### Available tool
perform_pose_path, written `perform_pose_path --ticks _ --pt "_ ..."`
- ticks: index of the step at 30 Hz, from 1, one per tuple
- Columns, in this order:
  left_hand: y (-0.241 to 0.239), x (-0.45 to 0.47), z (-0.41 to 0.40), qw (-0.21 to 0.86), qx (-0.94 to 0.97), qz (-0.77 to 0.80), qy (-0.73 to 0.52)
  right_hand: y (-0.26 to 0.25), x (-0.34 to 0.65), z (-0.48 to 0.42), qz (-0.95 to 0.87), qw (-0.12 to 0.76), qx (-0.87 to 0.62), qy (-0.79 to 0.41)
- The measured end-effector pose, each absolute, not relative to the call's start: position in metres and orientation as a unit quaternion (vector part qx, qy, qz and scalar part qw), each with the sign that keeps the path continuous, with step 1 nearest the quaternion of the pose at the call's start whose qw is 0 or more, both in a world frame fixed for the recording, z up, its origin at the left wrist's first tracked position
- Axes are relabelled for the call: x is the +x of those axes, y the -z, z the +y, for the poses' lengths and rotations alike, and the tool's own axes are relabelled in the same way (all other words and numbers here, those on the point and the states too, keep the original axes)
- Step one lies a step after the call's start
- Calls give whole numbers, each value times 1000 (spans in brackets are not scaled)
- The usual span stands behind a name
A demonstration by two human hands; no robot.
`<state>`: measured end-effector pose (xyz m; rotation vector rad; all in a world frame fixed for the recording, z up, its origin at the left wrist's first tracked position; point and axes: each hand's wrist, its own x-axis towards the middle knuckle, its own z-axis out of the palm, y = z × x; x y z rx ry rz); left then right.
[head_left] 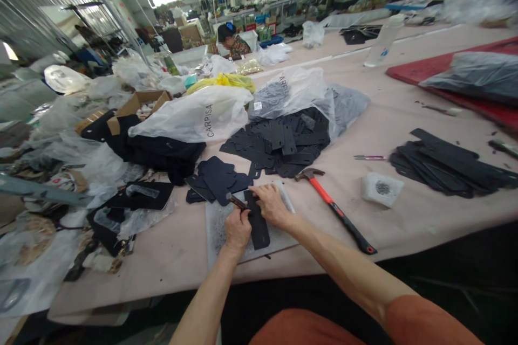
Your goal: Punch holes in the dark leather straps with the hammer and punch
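My left hand (237, 228) is closed around a dark punch-like tool (236, 200), which slants over the left side of a black strip (259, 230). That strip lies lengthwise on a pale, speckled board (216, 222) near the table's front edge. My right hand (272, 206) grips the strip's far end, fingers bent over it and pressing it to the board. The tool's lower tip is hidden by the left fingers. Right of the board rests a claw hammer (334, 208) with a red and black handle, touched by neither hand.
Behind the board lie a small stack of black pieces (220, 178) and a large heap of black strips (279, 137) spilling from plastic bags. To the right are a whitish block (381, 188), a pen (370, 157) and more stacked strips (441, 167). A person (234, 42) sits across the table.
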<state>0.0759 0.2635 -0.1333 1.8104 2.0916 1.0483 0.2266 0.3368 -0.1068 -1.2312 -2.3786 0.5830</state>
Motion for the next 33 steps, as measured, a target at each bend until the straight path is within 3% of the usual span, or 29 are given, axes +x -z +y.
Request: perform_pose_path --ticks 10,23,33 --pt "123 74 267 165 568 724 -357 110 238 286 -819 237 -484 -196" --pt "114 71 300 98 563 738 -358 110 242 296 -816 242 -478 -215" --pt "130 71 321 110 682 627 -360 110 244 298 -812 248 -480 -219"
